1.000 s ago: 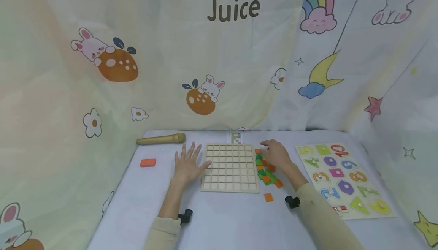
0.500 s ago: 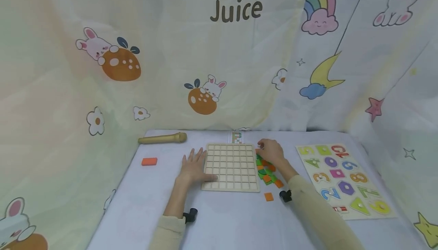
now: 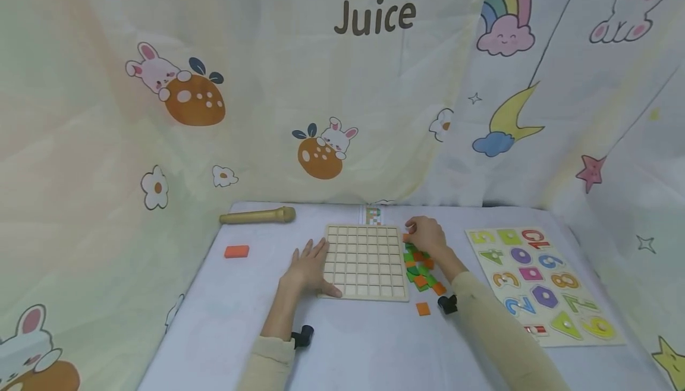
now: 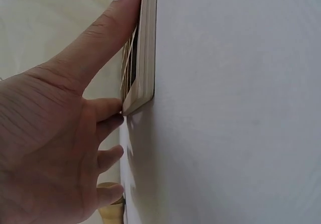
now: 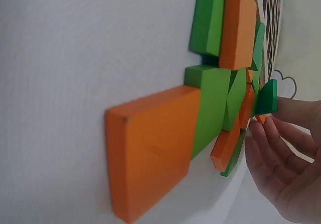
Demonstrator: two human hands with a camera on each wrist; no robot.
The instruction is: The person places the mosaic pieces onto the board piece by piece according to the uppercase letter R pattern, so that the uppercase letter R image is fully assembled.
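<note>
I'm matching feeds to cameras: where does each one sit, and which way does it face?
Head: worn on the head, facing forward and down at the grid board and tiles; left hand, right hand and sleeves show.
Left wrist: on that wrist, facing the board's corner; the left hand shows.
Right wrist: on that wrist, facing the tiles; the right hand shows.
Head and right wrist views share the tiles.

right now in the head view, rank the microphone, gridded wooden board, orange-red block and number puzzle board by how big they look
Number puzzle board
Gridded wooden board, partly covered by the left hand
Microphone, long but thin
Orange-red block
</note>
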